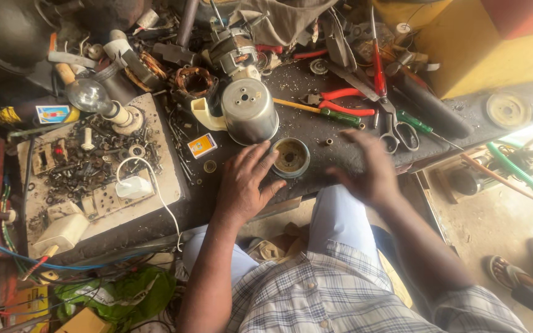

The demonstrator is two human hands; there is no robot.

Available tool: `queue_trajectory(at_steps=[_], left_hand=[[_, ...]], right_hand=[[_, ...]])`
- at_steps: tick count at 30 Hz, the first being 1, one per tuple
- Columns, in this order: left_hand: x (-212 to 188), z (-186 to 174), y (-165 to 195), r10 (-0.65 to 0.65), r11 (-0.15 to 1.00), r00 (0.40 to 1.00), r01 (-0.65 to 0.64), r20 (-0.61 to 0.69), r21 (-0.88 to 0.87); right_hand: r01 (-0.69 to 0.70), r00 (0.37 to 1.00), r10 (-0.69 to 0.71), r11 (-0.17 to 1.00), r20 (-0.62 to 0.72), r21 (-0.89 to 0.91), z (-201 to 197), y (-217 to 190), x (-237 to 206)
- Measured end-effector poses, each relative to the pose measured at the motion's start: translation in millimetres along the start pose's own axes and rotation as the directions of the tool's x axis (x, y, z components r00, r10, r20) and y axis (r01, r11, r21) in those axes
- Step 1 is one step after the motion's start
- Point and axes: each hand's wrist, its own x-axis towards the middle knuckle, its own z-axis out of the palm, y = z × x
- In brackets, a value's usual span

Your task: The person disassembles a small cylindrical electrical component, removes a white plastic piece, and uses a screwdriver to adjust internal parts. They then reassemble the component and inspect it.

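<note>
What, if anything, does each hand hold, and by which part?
Nothing is held. The left hand rests on the bench, fingertips touching the round metal cap's rim; the right hand, blurred, hovers open.

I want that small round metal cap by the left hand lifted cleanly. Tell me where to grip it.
Pinch the round cap across its outer rim, coming from above. It lies flat with its hollow side up, so the rim stands free all round. The left hand already touches its left edge; the motor housing crowds the far-left side.

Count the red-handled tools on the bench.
2: red-handled pliers lie right of the metal cup; a red-handled tool lies above the scissors. Clutter may hide others.
</note>
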Motion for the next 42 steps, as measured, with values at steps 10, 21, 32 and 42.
queue_trajectory(at_steps=[10,21,32,42], left_hand=[[-12,18,-6,-0.031,0.999,0.999,0.031,-0.01,-0.016],[-37,12,-9,-0.065,0.996,0.997,0.062,-0.04,-0.065],[-32,16,-16,-0.096,0.967,0.976,0.045,-0.197,-0.251],[3,34,12,0.009,0.897,0.964,-0.125,-0.266,-0.423]], right_hand=[[0.072,0.996,-0.042,0.886,0.076,-0.458,-62,59,58],[0.465,0.881,-0.252,0.621,0.401,-0.631,-48,59,91],[-0.042,0.999,0.037,0.985,0.036,0.166,-73,13,47],[0.168,0.949,-0.183,0.983,0.257,0.078,-14,-66,64]])
